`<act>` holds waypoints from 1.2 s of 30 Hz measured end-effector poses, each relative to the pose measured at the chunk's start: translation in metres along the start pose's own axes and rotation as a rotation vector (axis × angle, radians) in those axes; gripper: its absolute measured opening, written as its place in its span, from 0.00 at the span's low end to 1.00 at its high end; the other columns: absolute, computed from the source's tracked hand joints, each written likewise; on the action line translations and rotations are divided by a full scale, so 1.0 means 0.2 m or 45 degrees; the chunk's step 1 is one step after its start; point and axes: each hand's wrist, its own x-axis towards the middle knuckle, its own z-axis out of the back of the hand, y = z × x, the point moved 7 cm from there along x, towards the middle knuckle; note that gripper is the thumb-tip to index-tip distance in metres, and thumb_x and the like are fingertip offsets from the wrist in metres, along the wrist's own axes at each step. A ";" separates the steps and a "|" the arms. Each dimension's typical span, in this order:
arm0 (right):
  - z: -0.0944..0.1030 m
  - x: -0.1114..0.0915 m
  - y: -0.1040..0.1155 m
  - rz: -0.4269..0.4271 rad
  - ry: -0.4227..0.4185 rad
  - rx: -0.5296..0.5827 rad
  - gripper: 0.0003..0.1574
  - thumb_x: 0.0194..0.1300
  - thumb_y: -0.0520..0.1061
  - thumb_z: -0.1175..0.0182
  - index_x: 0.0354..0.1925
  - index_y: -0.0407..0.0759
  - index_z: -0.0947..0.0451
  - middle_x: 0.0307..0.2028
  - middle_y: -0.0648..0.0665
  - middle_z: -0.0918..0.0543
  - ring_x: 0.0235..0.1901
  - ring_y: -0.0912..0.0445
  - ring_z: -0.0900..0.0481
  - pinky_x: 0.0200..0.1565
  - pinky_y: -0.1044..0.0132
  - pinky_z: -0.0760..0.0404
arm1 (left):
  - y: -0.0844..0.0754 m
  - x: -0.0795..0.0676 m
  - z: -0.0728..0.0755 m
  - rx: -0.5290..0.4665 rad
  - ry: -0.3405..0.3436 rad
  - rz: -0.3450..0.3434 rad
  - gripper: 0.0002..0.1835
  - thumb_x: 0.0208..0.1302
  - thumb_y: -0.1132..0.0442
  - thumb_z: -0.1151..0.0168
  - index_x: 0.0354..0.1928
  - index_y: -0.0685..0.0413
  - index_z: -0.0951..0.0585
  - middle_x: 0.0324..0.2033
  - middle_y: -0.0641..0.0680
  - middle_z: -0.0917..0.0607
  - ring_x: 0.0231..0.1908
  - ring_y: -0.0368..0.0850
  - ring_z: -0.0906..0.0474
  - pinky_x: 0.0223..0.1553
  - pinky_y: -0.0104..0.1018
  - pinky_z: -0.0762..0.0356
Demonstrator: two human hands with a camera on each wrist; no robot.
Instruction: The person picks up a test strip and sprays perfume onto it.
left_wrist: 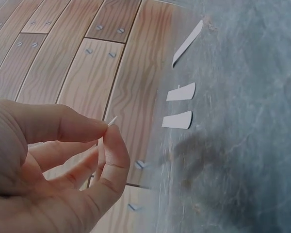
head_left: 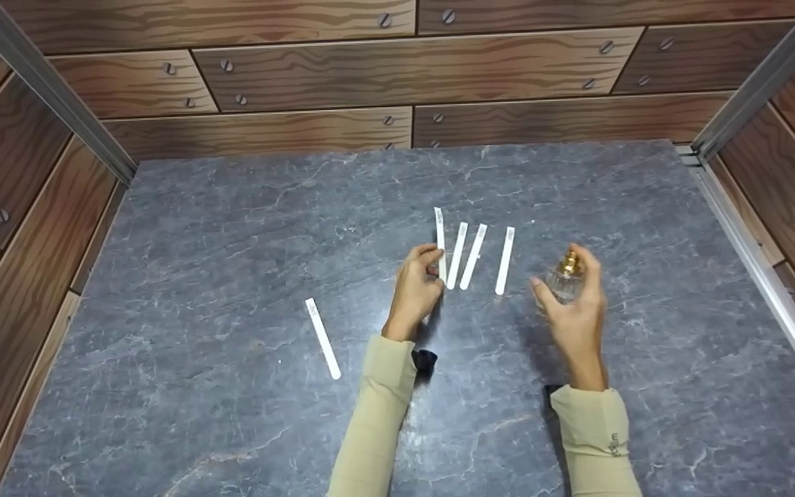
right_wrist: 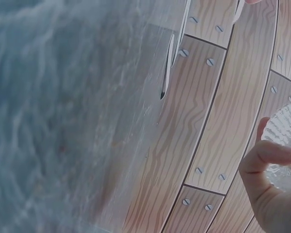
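Observation:
My left hand [head_left: 415, 288] pinches a white perfume test strip [head_left: 439, 231] between thumb and finger. Only a thin edge of that strip [left_wrist: 113, 120] shows past the fingertips in the left wrist view. In my right hand [head_left: 580, 321] is a clear ribbed glass perfume bottle [head_left: 564, 285] with a gold spray top [head_left: 569, 261], the index finger at the top. The right wrist view shows the ribbed glass of the bottle [right_wrist: 285, 124] at its right edge. Between the hands three white strips lie on the table, the rightmost strip [head_left: 505, 261] set apart from the other two.
Another white strip [head_left: 323, 338] lies alone on the left of the grey marbled table [head_left: 197, 276]. Wood-patterned panels [head_left: 315, 69] stand behind and at both sides. Metal frame posts [head_left: 59, 90] rise at the back corners.

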 end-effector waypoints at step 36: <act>-0.01 0.00 -0.01 0.029 0.027 -0.023 0.43 0.52 0.23 0.29 0.65 0.31 0.33 0.49 0.30 0.21 0.45 0.65 0.26 0.48 0.73 0.27 | 0.04 0.13 -0.04 0.184 -0.021 0.021 0.27 0.51 0.85 0.46 0.55 0.69 0.17 0.50 0.61 0.14 0.38 0.47 0.16 0.41 0.30 0.20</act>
